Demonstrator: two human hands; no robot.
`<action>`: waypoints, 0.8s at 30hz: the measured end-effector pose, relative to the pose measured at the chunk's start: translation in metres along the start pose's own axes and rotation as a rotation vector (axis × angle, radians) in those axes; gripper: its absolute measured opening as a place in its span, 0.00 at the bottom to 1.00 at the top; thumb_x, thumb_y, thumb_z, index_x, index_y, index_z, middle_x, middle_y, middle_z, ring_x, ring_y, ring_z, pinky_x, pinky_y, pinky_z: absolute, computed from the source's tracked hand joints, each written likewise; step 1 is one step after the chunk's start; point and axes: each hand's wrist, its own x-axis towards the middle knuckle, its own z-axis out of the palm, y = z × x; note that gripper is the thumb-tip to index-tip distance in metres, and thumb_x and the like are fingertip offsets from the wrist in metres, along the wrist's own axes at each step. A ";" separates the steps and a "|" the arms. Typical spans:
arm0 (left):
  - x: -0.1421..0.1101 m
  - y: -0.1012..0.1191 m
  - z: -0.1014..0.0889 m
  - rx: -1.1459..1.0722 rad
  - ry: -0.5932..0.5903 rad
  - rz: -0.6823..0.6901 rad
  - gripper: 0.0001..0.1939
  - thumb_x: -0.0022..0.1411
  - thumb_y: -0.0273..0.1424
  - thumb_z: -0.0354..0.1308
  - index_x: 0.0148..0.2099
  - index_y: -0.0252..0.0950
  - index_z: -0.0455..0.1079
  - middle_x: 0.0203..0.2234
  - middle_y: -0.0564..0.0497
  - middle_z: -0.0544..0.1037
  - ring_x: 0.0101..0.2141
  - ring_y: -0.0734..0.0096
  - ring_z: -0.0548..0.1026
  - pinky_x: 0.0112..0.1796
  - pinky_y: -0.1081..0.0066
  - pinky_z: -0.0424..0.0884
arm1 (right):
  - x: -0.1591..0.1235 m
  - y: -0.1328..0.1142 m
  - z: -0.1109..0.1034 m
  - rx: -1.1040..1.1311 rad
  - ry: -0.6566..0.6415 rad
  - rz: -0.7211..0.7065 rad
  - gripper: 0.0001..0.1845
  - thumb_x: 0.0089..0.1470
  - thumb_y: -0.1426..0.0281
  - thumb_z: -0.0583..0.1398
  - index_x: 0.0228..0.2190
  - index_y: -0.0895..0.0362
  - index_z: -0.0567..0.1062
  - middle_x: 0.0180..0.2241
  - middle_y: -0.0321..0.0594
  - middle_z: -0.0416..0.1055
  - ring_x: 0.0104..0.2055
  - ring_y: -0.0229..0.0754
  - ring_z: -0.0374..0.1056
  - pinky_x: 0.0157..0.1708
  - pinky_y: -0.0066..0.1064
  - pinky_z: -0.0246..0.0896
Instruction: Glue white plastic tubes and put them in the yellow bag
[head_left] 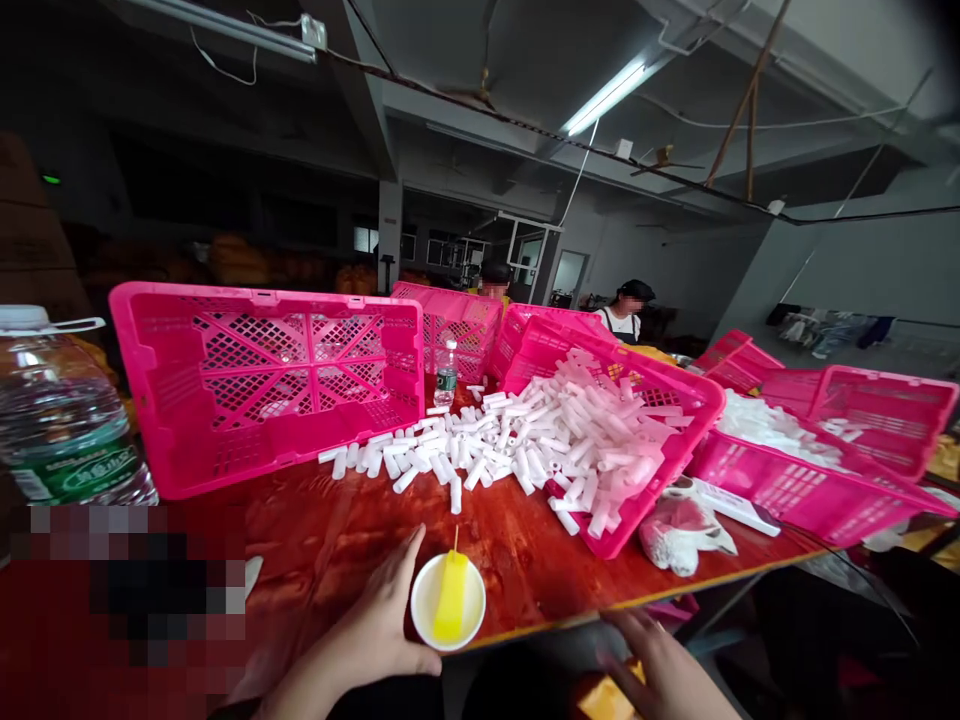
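My left hand (388,612) curves round the left side of a white cup (418,603) at the table's front edge, thumb near me and fingers on the far side. In the cup leans a yellow block of food (451,598) on a thin wooden stick, which points up and away from me. My right hand (651,655) is over the front edge, right of the cup and apart from it. Its fingers are spread, somewhat blurred, and hold nothing that I can see. Beyond the cup lies a heap of short white tubes (480,440).
A tipped pink crate (709,405) spills the tubes onto the red table (337,530). Another pink crate (274,470) stands on its side at left, near a large water bottle (71,440). A small bottle (445,378), a white cloth (679,530) and a co-worker (624,315) are farther off.
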 end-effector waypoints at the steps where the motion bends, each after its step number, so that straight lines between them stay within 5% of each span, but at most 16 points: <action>1: 0.002 0.001 0.002 -0.011 0.001 0.018 0.69 0.39 0.29 0.72 0.68 0.47 0.23 0.67 0.37 0.42 0.65 0.41 0.44 0.59 0.41 0.50 | 0.018 -0.020 0.006 0.010 -0.012 -0.088 0.14 0.54 0.63 0.58 0.41 0.54 0.77 0.39 0.49 0.77 0.38 0.51 0.76 0.38 0.38 0.73; 6: 0.002 0.007 0.007 -0.090 0.045 0.107 0.65 0.43 0.32 0.71 0.68 0.46 0.26 0.61 0.39 0.61 0.61 0.45 0.58 0.58 0.44 0.54 | 0.108 -0.123 0.024 -0.172 -0.183 -0.435 0.24 0.58 0.68 0.57 0.56 0.57 0.66 0.48 0.54 0.71 0.47 0.52 0.71 0.46 0.41 0.67; 10: -0.001 0.009 0.005 -0.102 0.072 0.114 0.64 0.42 0.31 0.71 0.68 0.46 0.28 0.59 0.42 0.64 0.58 0.47 0.62 0.56 0.45 0.57 | 0.143 -0.162 0.043 -0.402 -0.401 -0.507 0.13 0.56 0.75 0.57 0.42 0.60 0.77 0.36 0.54 0.77 0.37 0.53 0.74 0.35 0.40 0.68; 13: -0.001 0.009 0.006 -0.101 0.072 0.119 0.62 0.42 0.33 0.71 0.68 0.44 0.31 0.58 0.42 0.65 0.57 0.47 0.63 0.56 0.46 0.58 | 0.143 -0.173 0.057 -0.431 -0.434 -0.490 0.11 0.52 0.81 0.56 0.29 0.63 0.79 0.31 0.57 0.77 0.34 0.55 0.74 0.32 0.41 0.67; 18: 0.002 0.007 0.007 -0.125 0.079 0.111 0.63 0.40 0.39 0.73 0.68 0.41 0.34 0.58 0.39 0.65 0.57 0.45 0.62 0.56 0.46 0.57 | 0.131 -0.178 0.069 -0.360 -0.460 -0.470 0.07 0.48 0.79 0.60 0.29 0.63 0.79 0.32 0.58 0.77 0.35 0.58 0.73 0.33 0.43 0.66; 24: 0.004 0.004 0.010 -0.146 0.074 0.092 0.65 0.36 0.43 0.75 0.68 0.43 0.37 0.57 0.42 0.67 0.57 0.47 0.63 0.56 0.50 0.57 | 0.137 -0.144 0.071 -0.081 -0.469 -0.378 0.11 0.46 0.82 0.58 0.21 0.58 0.75 0.26 0.44 0.76 0.32 0.44 0.70 0.33 0.32 0.63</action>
